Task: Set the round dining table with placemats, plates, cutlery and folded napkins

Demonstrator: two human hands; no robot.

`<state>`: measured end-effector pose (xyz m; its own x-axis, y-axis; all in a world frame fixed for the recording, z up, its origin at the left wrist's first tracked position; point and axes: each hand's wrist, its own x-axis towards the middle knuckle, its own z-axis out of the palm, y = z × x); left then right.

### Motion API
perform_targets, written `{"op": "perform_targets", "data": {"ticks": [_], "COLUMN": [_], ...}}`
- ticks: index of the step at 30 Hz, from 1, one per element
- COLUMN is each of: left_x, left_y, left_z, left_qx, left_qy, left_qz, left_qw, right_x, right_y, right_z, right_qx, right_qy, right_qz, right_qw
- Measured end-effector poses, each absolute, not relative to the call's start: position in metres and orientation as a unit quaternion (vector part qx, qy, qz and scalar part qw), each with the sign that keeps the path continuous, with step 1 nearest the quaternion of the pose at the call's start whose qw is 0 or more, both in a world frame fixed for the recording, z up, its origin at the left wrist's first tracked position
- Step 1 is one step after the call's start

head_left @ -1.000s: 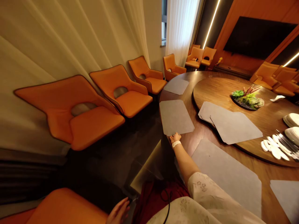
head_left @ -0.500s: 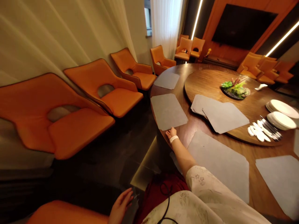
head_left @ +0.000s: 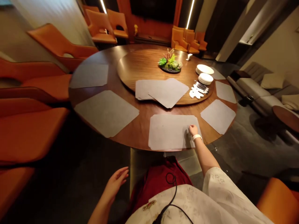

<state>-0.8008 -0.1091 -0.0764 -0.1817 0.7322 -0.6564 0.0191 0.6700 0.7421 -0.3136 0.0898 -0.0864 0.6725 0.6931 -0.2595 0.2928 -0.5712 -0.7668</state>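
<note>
Orange armchairs (head_left: 21,130), dark floor (head_left: 77,174), grey sofa (head_left: 254,81), two light strips (head_left: 190,14), orange wall (head_left: 149,29), probably a television (head_left: 153,7)

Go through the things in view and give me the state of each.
right hand: over near placemat, contact unclear
left hand: open, apparently empty
near placemat: lying flat
surrounding placemats: laid flat
placemat pile: unevenly fanned
plates: in two stacks
white spoons: lying grouped
light strips: lit
television screen: dark
black cable: looped

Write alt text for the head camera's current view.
A person's right hand is over a gray placemat at the near edge of a round wooden table; the left hand is open, off the table. A raised central disc holds piled placemats, white plates and plants, with orange chairs nearby.
</note>
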Motion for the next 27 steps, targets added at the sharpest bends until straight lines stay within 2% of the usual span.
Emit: {"op": "perform_targets", "data": {"ticks": [4, 9, 17, 27], "left_x": [-0.762, -0.685, -0.59, -0.583], "left_y": [-0.091, -0.097, -0.123, -0.127], "left_z": [-0.067, -0.061, -0.06, -0.051], "left_qx": [0.285, 0.279, 0.225, 0.231], "left_qy": [0.699, 0.695, 0.678, 0.679], "left_qz": [0.311, 0.306, 0.317, 0.329], "left_qw": [0.577, 0.587, 0.624, 0.614], "right_x": [-0.246, -0.228, -0.215, -0.23], "right_y": [0.066, 0.059, 0.066, 0.071], "right_z": [-0.091, -0.112, -0.121, -0.117], "right_qx": [-0.89, -0.894, -0.862, -0.844], "right_qy": [-0.285, -0.338, -0.425, -0.447], "right_qz": [0.228, 0.21, 0.226, 0.265], "right_qw": [0.275, 0.206, 0.16, 0.131]}}
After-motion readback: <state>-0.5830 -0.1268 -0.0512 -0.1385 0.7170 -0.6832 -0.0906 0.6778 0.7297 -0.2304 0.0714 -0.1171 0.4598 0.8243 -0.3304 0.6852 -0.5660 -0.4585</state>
